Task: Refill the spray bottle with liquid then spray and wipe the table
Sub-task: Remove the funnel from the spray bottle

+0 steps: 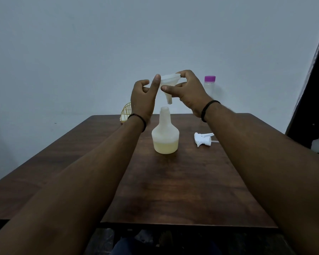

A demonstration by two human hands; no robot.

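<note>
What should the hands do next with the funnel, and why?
Probably lower the funnel straight down until its spout enters the open neck of the bottle. The right hand pinches it, tilted, just above that neck, the left hand touches its rim, and the bottle is only part full.

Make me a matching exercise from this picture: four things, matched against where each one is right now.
Things:
1. funnel
2. spray bottle
3. trigger head
4. purple-capped bottle

Places:
A. lying on the table, off to the right
B. farthest back, near the wall
C. held up in the air
D. standing mid-table, uncapped, partly full

Pairs: 1-C, 2-D, 3-A, 4-B
</note>
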